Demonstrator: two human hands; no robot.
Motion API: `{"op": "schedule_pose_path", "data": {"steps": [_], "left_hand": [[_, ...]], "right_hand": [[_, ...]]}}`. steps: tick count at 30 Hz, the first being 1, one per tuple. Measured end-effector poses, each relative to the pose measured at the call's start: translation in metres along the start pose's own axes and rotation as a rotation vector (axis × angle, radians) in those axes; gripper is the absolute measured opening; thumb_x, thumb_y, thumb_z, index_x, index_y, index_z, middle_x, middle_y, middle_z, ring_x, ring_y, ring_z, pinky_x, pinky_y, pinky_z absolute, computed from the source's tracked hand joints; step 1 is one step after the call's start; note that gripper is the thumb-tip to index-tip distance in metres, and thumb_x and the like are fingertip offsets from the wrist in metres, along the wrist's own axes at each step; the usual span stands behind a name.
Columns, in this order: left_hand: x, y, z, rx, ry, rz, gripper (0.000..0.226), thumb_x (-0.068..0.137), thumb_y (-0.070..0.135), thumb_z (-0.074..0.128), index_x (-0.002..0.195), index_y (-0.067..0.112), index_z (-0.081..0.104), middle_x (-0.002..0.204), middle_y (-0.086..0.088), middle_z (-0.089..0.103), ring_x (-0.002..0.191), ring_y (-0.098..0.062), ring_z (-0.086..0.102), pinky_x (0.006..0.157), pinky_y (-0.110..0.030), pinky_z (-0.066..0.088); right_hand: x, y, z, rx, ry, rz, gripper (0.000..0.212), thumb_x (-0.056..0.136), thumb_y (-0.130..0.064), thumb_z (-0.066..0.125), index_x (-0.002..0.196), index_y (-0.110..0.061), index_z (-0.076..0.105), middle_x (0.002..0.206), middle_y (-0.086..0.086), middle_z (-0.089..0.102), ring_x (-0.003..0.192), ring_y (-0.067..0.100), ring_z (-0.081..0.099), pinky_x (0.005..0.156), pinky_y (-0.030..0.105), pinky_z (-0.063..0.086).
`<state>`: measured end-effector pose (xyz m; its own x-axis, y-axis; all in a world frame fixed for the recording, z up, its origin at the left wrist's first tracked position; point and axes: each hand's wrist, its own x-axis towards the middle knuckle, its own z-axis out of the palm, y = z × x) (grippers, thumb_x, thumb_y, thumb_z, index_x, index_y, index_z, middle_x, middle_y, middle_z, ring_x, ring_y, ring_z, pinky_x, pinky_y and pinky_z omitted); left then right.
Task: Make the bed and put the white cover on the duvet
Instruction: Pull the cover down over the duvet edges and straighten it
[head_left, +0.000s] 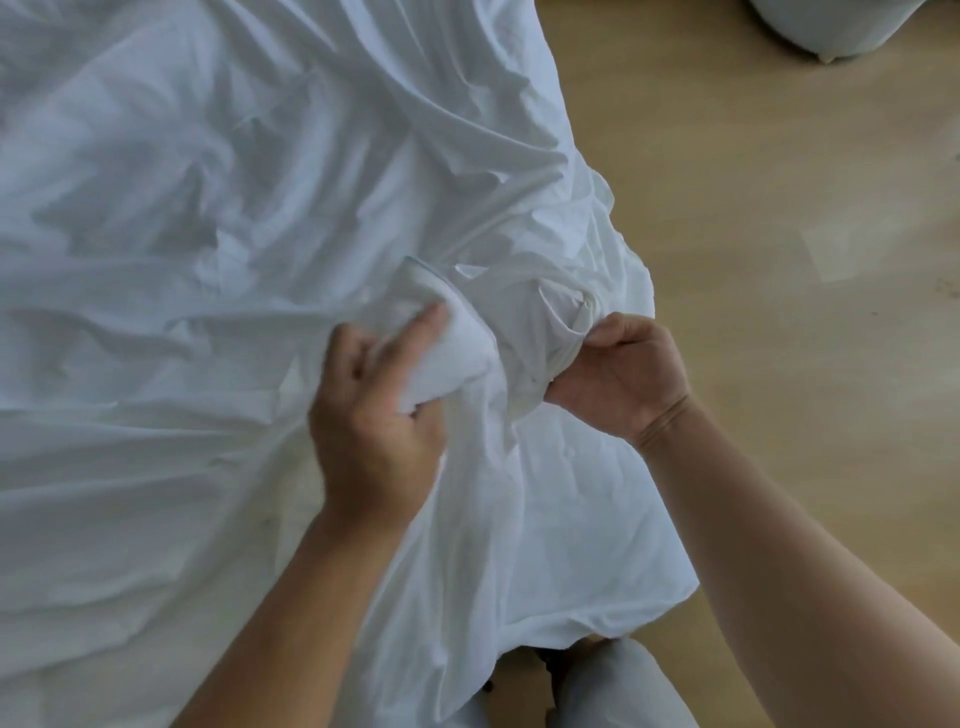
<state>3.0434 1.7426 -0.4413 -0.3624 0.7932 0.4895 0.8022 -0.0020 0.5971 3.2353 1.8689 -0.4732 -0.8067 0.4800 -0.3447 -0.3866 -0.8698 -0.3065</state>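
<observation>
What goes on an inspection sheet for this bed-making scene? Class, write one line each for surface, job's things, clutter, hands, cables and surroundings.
Surface: hidden under the cover, which is white and creased.
Job's things: the cover hangs off the edge nearest the floor; a thicker white wad, perhaps the duvet's corner, is bunched near that edge.
Clutter: nothing seen.
Hands: the left hand grips the wad; the right hand grips a bunched seam of the cover.
Cables: nothing seen.
Surroundings: the floor is wooden; a pale object is cut off at the top of the view.
</observation>
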Motion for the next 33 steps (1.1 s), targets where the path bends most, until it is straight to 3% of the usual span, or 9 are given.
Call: {"op": "schedule_pose_path", "data": {"steps": [4,7,11,15,18,23,28,30,33], "left_hand": [[0.008,-0.008,0.038,0.059,-0.130,-0.007,0.053,0.071,-0.002,0.063,0.116,0.023,0.078,0.087,0.003,0.036,0.066,-0.015,0.040,0.054,-0.027,0.040],[0.007,-0.003,0.051,0.056,-0.293,0.006,0.051,0.070,0.010,0.065,0.117,0.024,0.077,0.087,-0.001,0.044,0.065,-0.023,0.051,0.050,-0.032,0.050],[-0.002,0.016,0.065,-0.018,-0.481,0.012,0.052,0.082,0.044,0.058,0.128,0.022,0.069,0.100,-0.001,0.048,0.077,-0.019,0.056,0.059,-0.028,0.051],[-0.005,0.015,0.081,-0.121,-0.514,-0.030,0.045,0.090,0.026,0.051,0.130,0.012,0.066,0.103,0.000,0.046,0.081,-0.014,0.054,0.067,-0.022,0.047],[-0.009,0.012,0.091,-0.244,-0.587,-0.107,0.046,0.090,0.014,0.055,0.136,0.009,0.062,0.109,0.003,0.050,0.093,-0.010,0.057,0.080,-0.012,0.046],[-0.014,0.021,0.090,-0.485,-0.717,-0.358,0.050,0.077,0.020,0.066,0.127,0.022,0.066,0.120,0.010,0.062,0.116,0.000,0.057,0.100,-0.012,0.041],[-0.042,0.033,0.099,-0.476,-0.924,-0.589,0.027,0.086,0.031,0.072,0.111,0.031,0.062,0.106,0.019,0.067,0.100,0.002,0.063,0.087,-0.018,0.048],[-0.059,0.042,0.108,-0.521,-0.910,-0.776,0.030,0.078,0.048,0.072,0.099,0.028,0.065,0.096,0.014,0.069,0.090,-0.004,0.065,0.082,-0.023,0.049],[-0.077,0.055,0.116,-0.785,-0.838,-1.145,0.037,0.080,0.052,0.073,0.089,0.017,0.073,0.087,0.000,0.075,0.082,-0.013,0.068,0.074,-0.027,0.050]], "right_hand": [[0.002,-0.006,-0.010,-0.236,0.247,-0.028,0.054,0.072,0.012,0.051,0.124,0.004,0.064,0.127,0.027,0.059,0.110,0.040,0.064,0.087,0.049,0.060],[0.000,-0.011,-0.020,-0.411,0.301,0.002,0.039,0.083,0.013,0.051,0.116,0.003,0.067,0.115,0.023,0.066,0.097,0.033,0.071,0.080,0.043,0.062],[-0.004,-0.015,-0.029,-0.639,0.303,0.033,0.033,0.087,0.013,0.057,0.116,0.002,0.067,0.112,0.025,0.069,0.102,0.037,0.069,0.079,0.045,0.061],[-0.005,-0.013,-0.030,-0.707,0.400,0.061,0.034,0.088,0.013,0.065,0.120,0.005,0.065,0.119,0.028,0.067,0.107,0.041,0.068,0.087,0.050,0.059],[-0.004,-0.008,-0.028,-0.751,0.527,0.133,0.032,0.089,0.014,0.060,0.116,0.001,0.069,0.118,0.023,0.070,0.100,0.030,0.072,0.085,0.041,0.061],[-0.016,-0.001,-0.033,-0.915,0.686,0.157,0.025,0.088,0.003,0.061,0.106,-0.010,0.073,0.105,0.011,0.075,0.098,0.027,0.071,0.078,0.035,0.061],[-0.053,0.023,-0.049,-1.070,0.896,-0.002,0.019,0.083,0.001,0.045,0.082,-0.014,0.058,0.073,-0.003,0.056,0.064,0.014,0.048,0.049,0.021,0.040],[-0.070,0.031,-0.061,-1.170,0.952,-0.018,0.003,0.075,-0.012,0.044,0.074,-0.013,0.047,0.066,-0.004,0.044,0.060,0.016,0.036,0.048,0.027,0.031],[-0.092,0.043,-0.078,-1.178,1.039,-0.099,0.007,0.078,-0.013,0.044,0.073,-0.017,0.044,0.068,-0.006,0.043,0.061,0.015,0.036,0.053,0.027,0.032]]}}
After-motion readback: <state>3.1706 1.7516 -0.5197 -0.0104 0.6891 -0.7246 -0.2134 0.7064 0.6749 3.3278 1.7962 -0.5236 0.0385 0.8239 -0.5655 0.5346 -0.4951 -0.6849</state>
